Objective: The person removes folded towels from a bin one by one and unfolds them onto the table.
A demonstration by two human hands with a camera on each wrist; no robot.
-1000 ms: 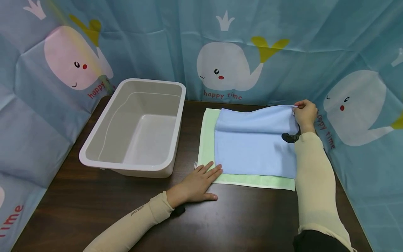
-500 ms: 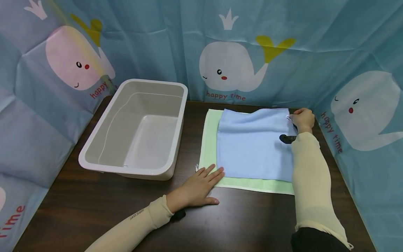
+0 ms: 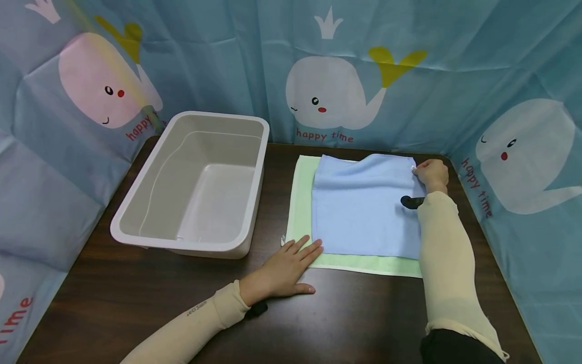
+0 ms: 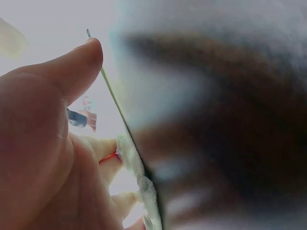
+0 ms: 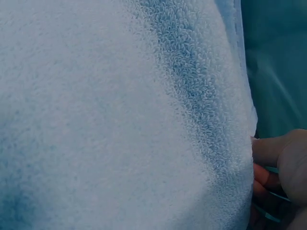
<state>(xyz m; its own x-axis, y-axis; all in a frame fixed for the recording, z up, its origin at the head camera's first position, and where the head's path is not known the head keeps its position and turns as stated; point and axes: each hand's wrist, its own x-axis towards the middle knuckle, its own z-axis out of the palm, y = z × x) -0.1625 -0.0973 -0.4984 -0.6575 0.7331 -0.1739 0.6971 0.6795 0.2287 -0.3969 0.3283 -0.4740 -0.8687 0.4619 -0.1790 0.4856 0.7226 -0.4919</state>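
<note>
A light blue terry towel [image 3: 364, 217] lies over a light green towel [image 3: 301, 202], whose left and front margins show. My left hand [image 3: 284, 268] rests with straight, spread fingers on the green towel's front left corner, the fingertips by the blue towel's corner. At the far right corner of the blue towel, my right hand [image 3: 432, 174] pinches its edge beside a small white tag [image 3: 413, 168]. In the right wrist view the blue towel [image 5: 144, 120] fills most of the picture, and the right hand's thumb [image 5: 268, 149] meets its edge.
A large pale grey plastic basin [image 3: 247, 222] stands left of the towels on the dark wooden table [image 3: 345, 323]. Blue curtain cloth [image 3: 227, 65] with printed whales hangs along the back and both sides.
My right hand has drawn the blue towel's far right corner left and slightly nearer. The towel's far part lies lower, with a softer fold. The left hand stays in place.
</note>
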